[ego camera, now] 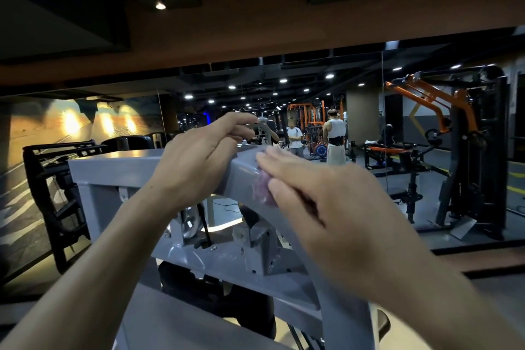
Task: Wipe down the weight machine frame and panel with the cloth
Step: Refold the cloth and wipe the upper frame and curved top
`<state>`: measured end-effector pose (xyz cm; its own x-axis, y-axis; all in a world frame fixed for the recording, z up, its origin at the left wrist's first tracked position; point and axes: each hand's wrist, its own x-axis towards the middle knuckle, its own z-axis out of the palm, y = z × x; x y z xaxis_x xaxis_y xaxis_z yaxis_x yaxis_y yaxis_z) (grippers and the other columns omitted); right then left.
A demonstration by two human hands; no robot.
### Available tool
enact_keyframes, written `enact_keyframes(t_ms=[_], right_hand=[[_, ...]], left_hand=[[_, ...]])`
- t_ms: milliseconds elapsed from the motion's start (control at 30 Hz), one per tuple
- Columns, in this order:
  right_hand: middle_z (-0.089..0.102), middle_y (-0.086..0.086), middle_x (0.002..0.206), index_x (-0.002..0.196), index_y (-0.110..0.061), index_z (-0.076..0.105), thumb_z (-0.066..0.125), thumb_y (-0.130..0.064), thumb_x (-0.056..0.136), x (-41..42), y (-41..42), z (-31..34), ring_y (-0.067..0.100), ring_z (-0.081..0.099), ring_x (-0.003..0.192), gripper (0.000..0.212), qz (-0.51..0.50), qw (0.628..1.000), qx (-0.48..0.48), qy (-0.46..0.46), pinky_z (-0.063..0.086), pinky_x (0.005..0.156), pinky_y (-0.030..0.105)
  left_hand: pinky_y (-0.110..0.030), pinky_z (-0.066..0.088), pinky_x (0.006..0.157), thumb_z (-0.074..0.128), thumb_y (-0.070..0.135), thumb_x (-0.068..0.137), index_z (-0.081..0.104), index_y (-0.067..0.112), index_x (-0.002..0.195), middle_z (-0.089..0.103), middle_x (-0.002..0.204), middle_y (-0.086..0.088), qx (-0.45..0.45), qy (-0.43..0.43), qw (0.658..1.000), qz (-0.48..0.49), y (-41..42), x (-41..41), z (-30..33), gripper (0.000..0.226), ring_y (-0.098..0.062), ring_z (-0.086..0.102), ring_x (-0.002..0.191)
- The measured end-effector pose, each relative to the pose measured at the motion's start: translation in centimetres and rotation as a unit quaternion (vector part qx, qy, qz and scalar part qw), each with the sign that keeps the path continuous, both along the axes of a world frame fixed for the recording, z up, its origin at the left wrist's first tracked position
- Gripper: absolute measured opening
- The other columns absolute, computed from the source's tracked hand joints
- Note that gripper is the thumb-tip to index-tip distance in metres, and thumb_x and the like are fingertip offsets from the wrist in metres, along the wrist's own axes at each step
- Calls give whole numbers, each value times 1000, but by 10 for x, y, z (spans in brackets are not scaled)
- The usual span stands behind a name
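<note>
The right hand (318, 196) presses a small pinkish cloth (262, 186) against the grey frame (122, 167) of the weight machine, its fingers laid fairly straight over the wad so that only a bit of fabric shows past the fingertips. The hand is blurred, so how the thumb holds the cloth cannot be told.

The cloth sits on the rounded corner where the frame's top beam, running left to right, bends into a limb that slopes down toward the near right. Just to the left, the left hand (204, 150) rests on top of the beam, fingers loosely curled over its far edge, apparently steadying.

Judging by this, the right hand is the working one. The unwiped stretch lies along the beam's long axis to the left, under the left hand, or down the sloping limb toward the viewer.

Beyond stands a mirror wall (284, 99).
</note>
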<state>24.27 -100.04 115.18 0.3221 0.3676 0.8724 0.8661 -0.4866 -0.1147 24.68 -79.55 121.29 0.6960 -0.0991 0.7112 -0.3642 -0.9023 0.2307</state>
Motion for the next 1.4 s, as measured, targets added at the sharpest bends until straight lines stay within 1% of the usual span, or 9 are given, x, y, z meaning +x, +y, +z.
enact_keyframes(t_ms=[133,233,333,500,633,833,1133,1300,1400], right_hand=[[56,-4,148,145,-18,57,41,-34,102,-12,-12,-50,11,56,133,49,-106,992,44,-60,62,87,40],[55,1,149,145,-11,56,43,-27,101,-18,-11,-69,15,56,134,49,-142,983,79,-85,58,94,33],[57,10,147,142,-4,58,46,-19,97,-16,5,-60,24,58,133,50,-180,977,68,-91,57,98,43],[62,17,139,139,-2,60,62,-9,92,-5,51,-23,30,60,130,48,-198,976,60,-75,48,105,39],[57,13,147,145,-6,55,58,-10,94,-5,50,-37,26,54,137,51,-176,977,90,-81,47,112,39],[44,7,159,153,-7,43,48,-14,104,-14,16,-87,20,41,147,50,-154,972,157,-79,53,105,46],[61,18,141,143,1,55,39,-10,95,-10,54,-39,31,57,133,51,-216,964,134,-79,52,106,44],[53,13,151,146,-4,53,42,-6,97,-16,42,-59,27,49,141,51,-191,966,152,-81,45,113,41],[46,7,157,151,-8,47,39,-14,104,-22,23,-90,20,43,146,49,-185,964,171,-79,50,109,41]], left_hand=[[-34,51,93,31,32,92,49,52,137,63,120,38,-21,0,1000,-4,1,1,-1,53,16,53,115],[-36,54,88,31,32,91,48,54,137,60,120,41,-26,2,1000,-8,1,0,-2,53,18,50,114],[-40,56,87,32,32,91,48,54,136,62,120,39,-24,3,1000,-7,-1,0,-3,53,12,55,114],[-41,48,101,33,31,91,50,50,136,64,118,37,-16,0,1000,-9,-1,-1,-1,52,11,56,115],[-41,50,101,33,33,93,50,52,135,61,118,42,-19,6,1000,-11,-1,0,-2,49,14,57,112],[-42,47,104,32,29,91,50,52,134,62,117,42,-23,6,1000,-9,-4,0,-2,52,11,58,113],[-44,49,102,33,30,92,51,54,132,62,116,41,-23,14,1000,-14,-4,-2,-1,50,12,57,114],[-43,48,103,33,29,94,52,50,133,64,117,37,-22,11,1000,-16,-4,-1,-2,49,11,58,115],[-43,46,105,32,28,94,53,49,134,65,118,36,-17,9,1000,-16,-5,-3,-2,50,8,58,117]])
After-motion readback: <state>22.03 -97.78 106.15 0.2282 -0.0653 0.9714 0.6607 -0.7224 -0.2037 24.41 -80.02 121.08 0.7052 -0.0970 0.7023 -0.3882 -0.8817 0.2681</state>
